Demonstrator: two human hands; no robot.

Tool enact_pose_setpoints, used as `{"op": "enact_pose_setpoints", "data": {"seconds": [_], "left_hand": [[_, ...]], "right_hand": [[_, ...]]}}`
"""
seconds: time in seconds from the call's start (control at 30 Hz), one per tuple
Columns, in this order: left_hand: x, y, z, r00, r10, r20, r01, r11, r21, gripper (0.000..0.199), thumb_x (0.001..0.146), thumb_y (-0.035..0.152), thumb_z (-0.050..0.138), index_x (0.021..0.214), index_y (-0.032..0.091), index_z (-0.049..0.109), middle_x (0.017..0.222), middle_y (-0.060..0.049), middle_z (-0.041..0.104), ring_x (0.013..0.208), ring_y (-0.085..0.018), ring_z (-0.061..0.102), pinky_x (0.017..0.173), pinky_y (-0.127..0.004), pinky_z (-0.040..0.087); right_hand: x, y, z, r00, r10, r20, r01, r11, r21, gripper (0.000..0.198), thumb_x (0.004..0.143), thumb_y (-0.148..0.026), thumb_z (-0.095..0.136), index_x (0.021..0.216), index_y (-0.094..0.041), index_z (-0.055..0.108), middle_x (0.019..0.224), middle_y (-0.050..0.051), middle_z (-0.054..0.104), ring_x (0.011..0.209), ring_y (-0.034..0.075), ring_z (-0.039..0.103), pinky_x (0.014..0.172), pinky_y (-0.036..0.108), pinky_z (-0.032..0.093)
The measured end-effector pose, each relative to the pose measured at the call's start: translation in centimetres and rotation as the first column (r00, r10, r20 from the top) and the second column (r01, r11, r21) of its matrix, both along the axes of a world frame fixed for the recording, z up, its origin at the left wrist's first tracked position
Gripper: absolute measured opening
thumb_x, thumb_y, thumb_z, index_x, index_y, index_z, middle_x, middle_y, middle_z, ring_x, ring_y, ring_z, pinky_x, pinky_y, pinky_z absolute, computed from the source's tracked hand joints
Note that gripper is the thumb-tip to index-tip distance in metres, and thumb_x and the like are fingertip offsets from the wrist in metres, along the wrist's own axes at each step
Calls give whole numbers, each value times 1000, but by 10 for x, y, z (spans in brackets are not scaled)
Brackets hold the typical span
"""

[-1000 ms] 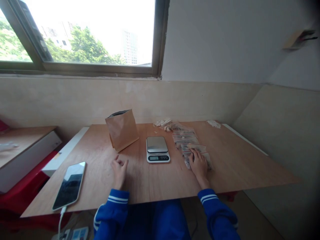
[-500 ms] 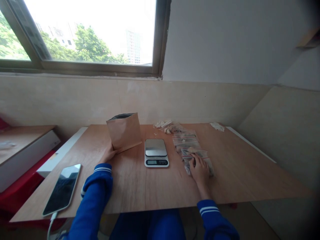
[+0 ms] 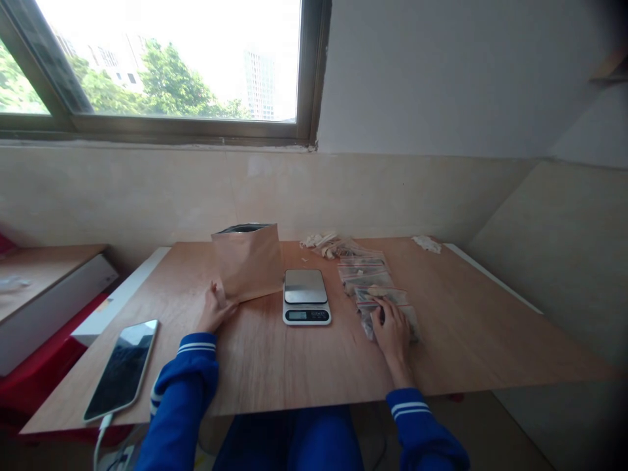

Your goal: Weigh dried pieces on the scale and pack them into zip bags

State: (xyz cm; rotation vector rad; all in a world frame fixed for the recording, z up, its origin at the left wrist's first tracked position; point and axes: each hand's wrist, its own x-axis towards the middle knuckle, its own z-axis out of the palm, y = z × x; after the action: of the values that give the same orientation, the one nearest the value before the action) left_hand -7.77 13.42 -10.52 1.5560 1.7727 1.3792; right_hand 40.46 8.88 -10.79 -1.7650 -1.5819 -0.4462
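A brown kraft paper pouch (image 3: pixel 249 265) stands upright on the table, its dark-lined mouth open at the top. By its lower left corner is my left hand (image 3: pixel 216 311), fingers apart, with the thumb side close to or touching the pouch's bottom edge. Between my hands sits a white kitchen scale (image 3: pixel 305 288) with a bare metal plate and a small display. My right hand (image 3: pixel 391 324) lies over the nearest zip-lock bag (image 3: pixel 411 314), fingers bent and spread across it. That bag's contents are partly hidden under the hand.
More zip-lock bags (image 3: pixel 366 271) lie in an overlapping row behind it. Pale dried pieces (image 3: pixel 328 245) are heaped at the back, with a crumpled white item (image 3: pixel 426 244) farther right. A phone (image 3: pixel 122 369) with a charging cable lies at the left front. The wall borders the table's back.
The pouch has shifted slightly right and sits straighter, close to the scale. My left hand has loosened, its fingers now apart at the corner. The right hand stays on the bag.
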Motion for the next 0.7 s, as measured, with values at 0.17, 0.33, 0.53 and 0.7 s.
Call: {"op": "enact_pose_setpoints", "data": {"seconds": [0.17, 0.33, 0.53, 0.7], "left_hand": [[3, -42, -25, 978, 112, -178, -110, 994, 23, 89, 72, 49, 61, 141, 5, 26, 138, -24, 38, 132, -38, 40, 110, -54, 33], [17, -78, -23, 953, 80, -291, -57, 995, 86, 65, 78, 49, 53, 128, 9, 44, 116, -17, 51, 109, -33, 56, 98, -56, 45], [31, -93, -4, 929, -58, -365, 78, 996, 41, 26, 85, 37, 47, 98, 20, 61, 102, -10, 59, 97, -26, 60, 91, -48, 49], [34, -95, 7, 912, -105, -396, 104, 994, -24, 22, 86, 32, 46, 85, 23, 67, 94, -7, 63, 89, -24, 58, 87, -45, 47]], "right_hand": [[2, -2, -1, 999, 48, -6, -47, 996, 77, 28, 83, -18, 42, 99, -17, 66, 119, 13, 64, 111, 27, 56, 94, 41, 42], [4, -9, 0, 997, 77, 3, -76, 987, 140, 17, 81, -19, 45, 91, -19, 59, 112, 12, 66, 112, 27, 55, 96, 42, 40], [6, -19, 2, 999, 33, 43, -36, 997, 70, 19, 85, -28, 48, 99, -18, 56, 104, 13, 67, 103, 29, 57, 92, 42, 40], [9, -17, 20, 987, 34, 157, -29, 999, -36, 16, 85, -28, 48, 90, -18, 58, 102, 13, 64, 105, 30, 55, 95, 46, 37]]}}
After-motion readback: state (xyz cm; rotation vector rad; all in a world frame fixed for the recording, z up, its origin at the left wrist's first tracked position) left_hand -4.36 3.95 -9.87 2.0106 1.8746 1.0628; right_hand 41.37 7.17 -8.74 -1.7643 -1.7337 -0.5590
